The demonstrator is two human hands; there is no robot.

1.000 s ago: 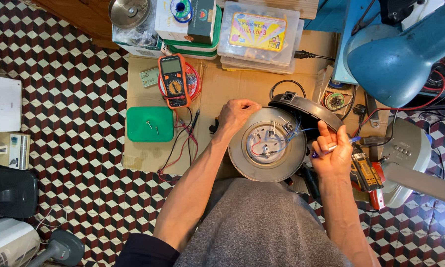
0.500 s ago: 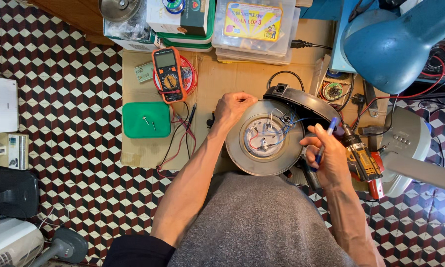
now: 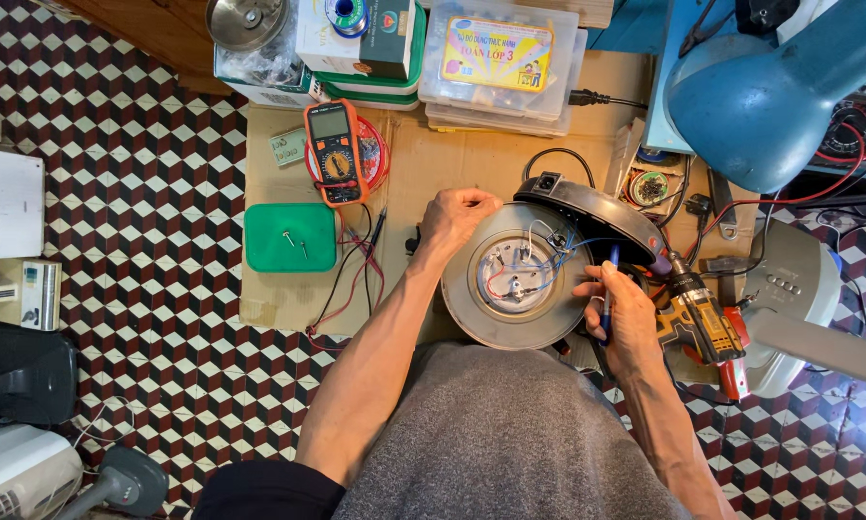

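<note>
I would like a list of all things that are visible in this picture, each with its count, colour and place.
round appliance base: one, grey metal with wires inside, centre of the cardboard
black cover: one, black, lifted at the base's upper right edge
screwdriver: one, blue handle, in the right hand
multimeter: one, orange and black, upper left of the cardboard
green lid: one, green, left of the cardboard, two small screws on it
cordless drill: one, brown and black, right of the base
plastic boxes: a stack, clear, top centre
desk lamp: one, blue, upper right
left hand: one, on the base's upper left rim
right hand: one, at the base's right edge
</note>
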